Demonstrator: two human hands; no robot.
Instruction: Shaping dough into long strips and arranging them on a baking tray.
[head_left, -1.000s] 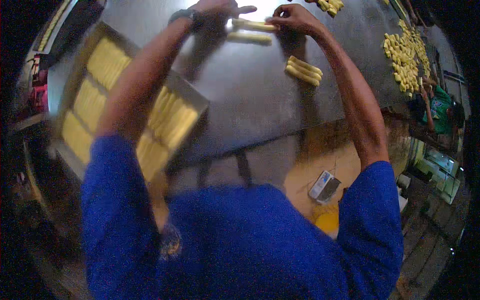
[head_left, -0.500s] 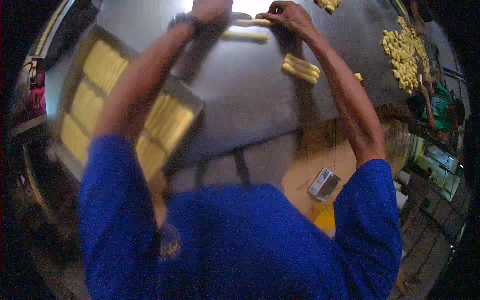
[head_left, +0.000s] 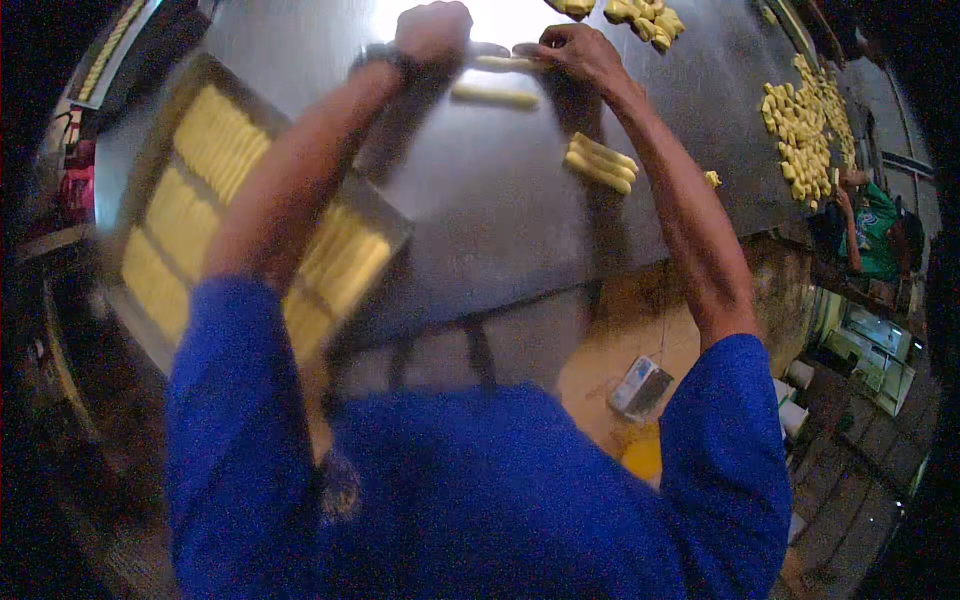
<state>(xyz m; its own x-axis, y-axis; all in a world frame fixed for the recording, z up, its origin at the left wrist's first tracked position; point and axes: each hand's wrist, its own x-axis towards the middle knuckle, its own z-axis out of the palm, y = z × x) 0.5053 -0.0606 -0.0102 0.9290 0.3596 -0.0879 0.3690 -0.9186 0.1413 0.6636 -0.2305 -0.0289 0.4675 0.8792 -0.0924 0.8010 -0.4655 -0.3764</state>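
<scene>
A pale dough stick [head_left: 503, 65] lies crosswise on the metal table at the far middle. My left hand [head_left: 435, 35], fingers curled and a dark band at its wrist, is closed at the stick's left end. At its right end my right hand [head_left: 580, 55] pinches with thumb and fingers. Some of the fingertips are hidden. Just nearer to me rests a second dough stick [head_left: 495, 96], untouched. Several more dough sticks [head_left: 600, 162] lie side by side, left of my right forearm.
On the left, a tray [head_left: 400, 222] holds rows of dough sticks, partly behind my left arm. Dough pieces [head_left: 645, 20] lie at the far edge, and a large heap [head_left: 800, 130] at right, near a co-worker in green [head_left: 880, 235]. A small scale-like device [head_left: 640, 388] sits below the table edge.
The view has shifted, so the table and its dough appear lower and more dough pieces show at the far edge. Both hands remain at the ends of the same dough stick.
</scene>
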